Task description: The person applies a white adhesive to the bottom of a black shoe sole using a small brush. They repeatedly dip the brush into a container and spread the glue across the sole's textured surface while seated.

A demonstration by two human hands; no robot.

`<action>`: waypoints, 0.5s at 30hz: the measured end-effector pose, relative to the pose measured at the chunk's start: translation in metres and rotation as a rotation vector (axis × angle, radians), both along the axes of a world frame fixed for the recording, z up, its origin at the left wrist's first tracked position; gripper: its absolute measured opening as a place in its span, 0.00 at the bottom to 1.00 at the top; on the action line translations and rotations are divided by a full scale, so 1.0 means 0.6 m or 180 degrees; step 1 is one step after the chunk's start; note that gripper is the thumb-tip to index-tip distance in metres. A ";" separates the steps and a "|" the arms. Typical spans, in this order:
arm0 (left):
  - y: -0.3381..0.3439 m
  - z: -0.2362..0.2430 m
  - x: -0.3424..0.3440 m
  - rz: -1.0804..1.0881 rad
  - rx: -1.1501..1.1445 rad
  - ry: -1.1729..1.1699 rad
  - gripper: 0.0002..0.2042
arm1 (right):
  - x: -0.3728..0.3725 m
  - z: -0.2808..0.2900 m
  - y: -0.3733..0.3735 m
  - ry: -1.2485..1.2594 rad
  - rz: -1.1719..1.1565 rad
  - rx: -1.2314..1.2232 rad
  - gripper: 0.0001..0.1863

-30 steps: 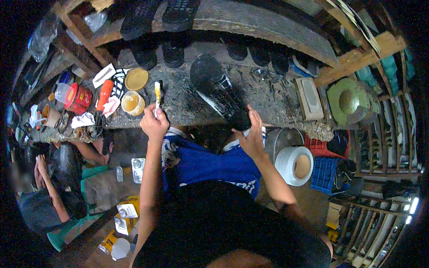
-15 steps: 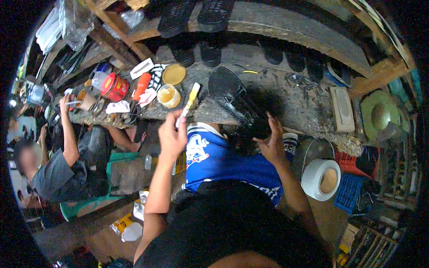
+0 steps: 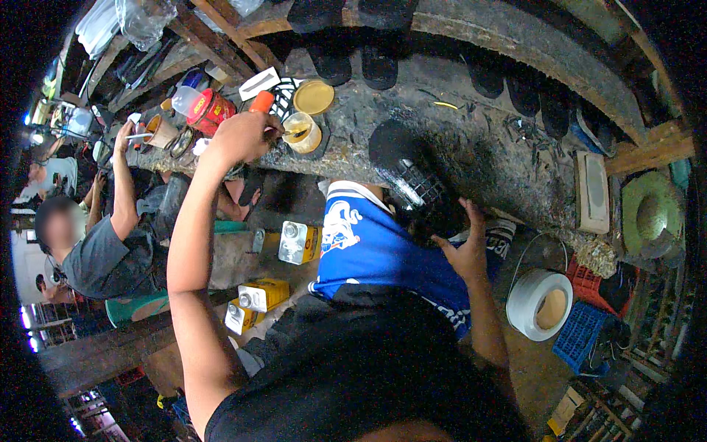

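Note:
At the bench's near edge, my left hand (image 3: pixel 241 140) is closed on a brush. The brush's tip reaches into a small tub of yellowish paste (image 3: pixel 308 141); its handle is mostly hidden by my fingers. My right hand (image 3: pixel 470 239) grips the near end of a black shoe sole (image 3: pixel 412 177) between thumb and fingers. That sole leans over the bench edge above my lap, its grid-patterned surface shining as if wet. Behind the tub lies a round yellow-brown lid (image 3: pixel 314 97). An orange cylinder (image 3: pixel 261 102) and a red can (image 3: pixel 209 110) stand to the left.
More black soles (image 3: pixel 379 66) line the back of the bench. A pale rectangular block (image 3: pixel 592 191) lies at the right, near a white roll (image 3: pixel 539 302) and a blue crate (image 3: pixel 582 335). Yellow cans (image 3: pixel 298 243) stand below. At left, a co-worker (image 3: pixel 110 250) sits reaching toward a brown cup (image 3: pixel 160 131).
My left hand has moved left and away from me, bringing the brush from beside the sole into the paste tub. My right hand still holds the sole. The whole view has shifted.

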State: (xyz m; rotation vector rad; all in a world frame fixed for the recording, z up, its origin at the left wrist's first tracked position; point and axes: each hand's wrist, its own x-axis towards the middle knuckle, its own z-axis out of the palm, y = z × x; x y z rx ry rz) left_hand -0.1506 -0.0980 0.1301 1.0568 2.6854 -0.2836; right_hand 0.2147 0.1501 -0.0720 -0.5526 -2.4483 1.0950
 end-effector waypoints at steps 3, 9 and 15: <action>0.011 0.023 0.003 -0.0162 -0.0314 -0.0128 0.20 | 0.006 -0.001 0.006 0.0007 -0.0021 -0.0184 0.51; -0.065 0.038 0.043 0.0196 0.2296 0.0605 0.12 | 0.032 -0.008 0.018 0.0258 -0.0024 -0.0451 0.49; -0.102 -0.067 0.127 0.0513 0.1708 0.0215 0.14 | 0.048 -0.029 0.024 0.0300 0.0010 -0.0356 0.47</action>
